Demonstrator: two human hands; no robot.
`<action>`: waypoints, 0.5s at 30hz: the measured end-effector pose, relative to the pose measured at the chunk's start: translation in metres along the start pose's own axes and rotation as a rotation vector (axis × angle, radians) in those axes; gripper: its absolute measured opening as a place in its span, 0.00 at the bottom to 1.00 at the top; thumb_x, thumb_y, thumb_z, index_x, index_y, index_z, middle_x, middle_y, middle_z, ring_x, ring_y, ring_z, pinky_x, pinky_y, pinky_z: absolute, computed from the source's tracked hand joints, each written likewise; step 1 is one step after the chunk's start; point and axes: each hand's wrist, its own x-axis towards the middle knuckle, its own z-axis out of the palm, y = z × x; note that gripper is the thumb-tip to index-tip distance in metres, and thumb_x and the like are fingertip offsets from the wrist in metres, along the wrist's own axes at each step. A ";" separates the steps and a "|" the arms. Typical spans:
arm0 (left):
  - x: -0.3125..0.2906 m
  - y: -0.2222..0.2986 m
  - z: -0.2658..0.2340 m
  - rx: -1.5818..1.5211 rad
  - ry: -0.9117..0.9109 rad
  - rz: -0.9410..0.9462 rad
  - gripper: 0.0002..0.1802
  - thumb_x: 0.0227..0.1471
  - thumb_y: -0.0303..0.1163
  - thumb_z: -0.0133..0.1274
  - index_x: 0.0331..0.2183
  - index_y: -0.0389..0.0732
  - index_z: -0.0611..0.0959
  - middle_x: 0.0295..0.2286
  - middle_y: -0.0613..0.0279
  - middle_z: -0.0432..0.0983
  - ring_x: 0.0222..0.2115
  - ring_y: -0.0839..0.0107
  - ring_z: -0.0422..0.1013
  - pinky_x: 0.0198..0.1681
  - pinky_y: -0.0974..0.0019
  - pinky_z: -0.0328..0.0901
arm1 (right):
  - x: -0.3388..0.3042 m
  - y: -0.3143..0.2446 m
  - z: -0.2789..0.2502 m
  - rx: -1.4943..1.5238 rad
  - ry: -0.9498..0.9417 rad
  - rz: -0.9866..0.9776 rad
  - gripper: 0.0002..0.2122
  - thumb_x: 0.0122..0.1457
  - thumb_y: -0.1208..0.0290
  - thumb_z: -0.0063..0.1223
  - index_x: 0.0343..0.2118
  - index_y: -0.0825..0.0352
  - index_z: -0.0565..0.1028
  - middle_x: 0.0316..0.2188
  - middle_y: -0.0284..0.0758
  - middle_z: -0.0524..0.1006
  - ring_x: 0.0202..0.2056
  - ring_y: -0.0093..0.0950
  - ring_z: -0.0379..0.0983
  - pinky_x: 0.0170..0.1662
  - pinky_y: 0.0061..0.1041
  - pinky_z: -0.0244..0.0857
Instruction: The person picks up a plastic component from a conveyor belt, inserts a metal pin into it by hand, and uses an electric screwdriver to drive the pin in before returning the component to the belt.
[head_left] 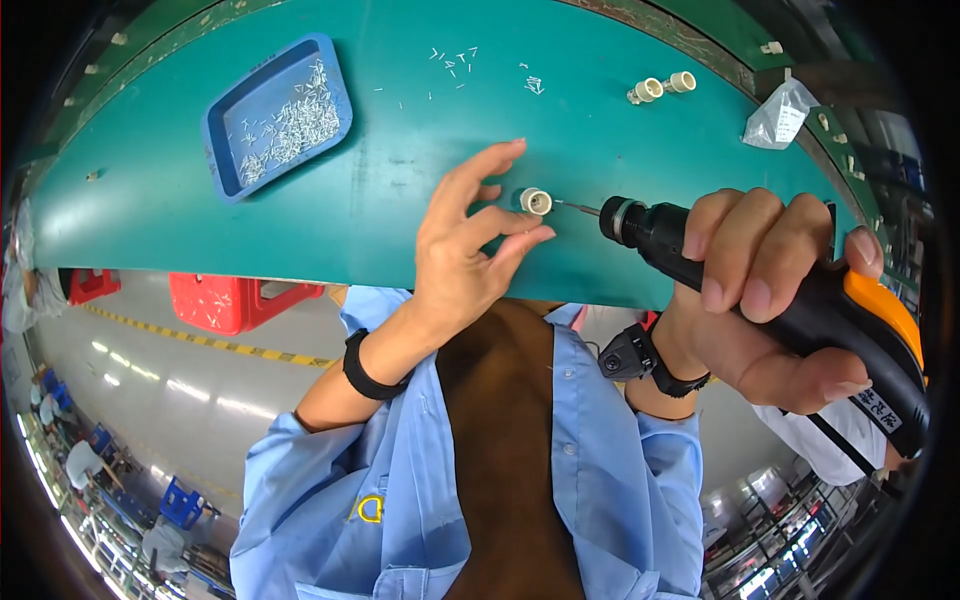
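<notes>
A small cream-white round socket [536, 202] with a hollow middle stands on the green work table [400, 170]. Beside it is my left hand [470, 235], its index fingertip at the socket's near edge. Thumb and index tips come together there in a pinch; whatever lies between them is too small to name. The other fingers are raised and spread. My right hand [765, 270] is wrapped round a black and orange electric screwdriver [660, 232]. Its thin bit points left at the socket, with the tip just short of the rim.
At the far left lies a blue tray [222, 150] with many small metal screws [300, 125]. Loose screws [455, 62] are scattered at the far middle. Two similar sockets [663, 87] and a clear plastic bag [780, 112] sit far right. A red stool [215, 303] stands beyond the near edge.
</notes>
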 end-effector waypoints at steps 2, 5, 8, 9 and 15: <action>-0.001 -0.002 0.002 0.019 -0.033 0.018 0.10 0.32 0.21 0.66 0.22 0.36 0.80 0.42 0.57 0.74 0.38 0.60 0.71 0.34 0.64 0.68 | -0.003 0.003 0.004 -0.031 0.023 0.010 0.32 0.56 0.42 0.44 0.55 0.62 0.60 0.26 0.30 0.68 0.21 0.23 0.63 0.29 0.29 0.59; -0.002 -0.007 0.004 0.063 -0.093 0.056 0.09 0.33 0.21 0.65 0.22 0.34 0.81 0.43 0.54 0.75 0.42 0.59 0.70 0.37 0.64 0.68 | -0.006 0.011 0.009 -0.058 0.046 0.012 0.32 0.56 0.42 0.44 0.55 0.63 0.60 0.25 0.30 0.68 0.20 0.22 0.63 0.28 0.28 0.59; -0.004 -0.014 0.007 0.031 -0.096 0.076 0.10 0.32 0.21 0.64 0.22 0.37 0.80 0.39 0.60 0.77 0.39 0.59 0.71 0.39 0.63 0.67 | -0.006 0.020 0.011 -0.072 0.066 0.002 0.32 0.56 0.42 0.44 0.55 0.63 0.60 0.24 0.30 0.67 0.20 0.22 0.63 0.27 0.28 0.59; -0.005 -0.015 0.007 0.031 -0.094 0.074 0.10 0.32 0.21 0.64 0.22 0.37 0.80 0.39 0.60 0.77 0.39 0.59 0.71 0.39 0.63 0.67 | -0.006 0.022 0.011 -0.066 0.070 0.011 0.32 0.56 0.42 0.44 0.54 0.64 0.60 0.24 0.30 0.67 0.19 0.22 0.63 0.27 0.28 0.59; -0.008 -0.014 0.010 0.032 -0.110 -0.004 0.08 0.35 0.21 0.62 0.22 0.36 0.79 0.36 0.62 0.78 0.36 0.62 0.72 0.39 0.62 0.65 | -0.006 0.027 0.013 -0.078 0.094 0.054 0.32 0.56 0.42 0.46 0.53 0.65 0.61 0.22 0.30 0.67 0.18 0.22 0.63 0.25 0.28 0.59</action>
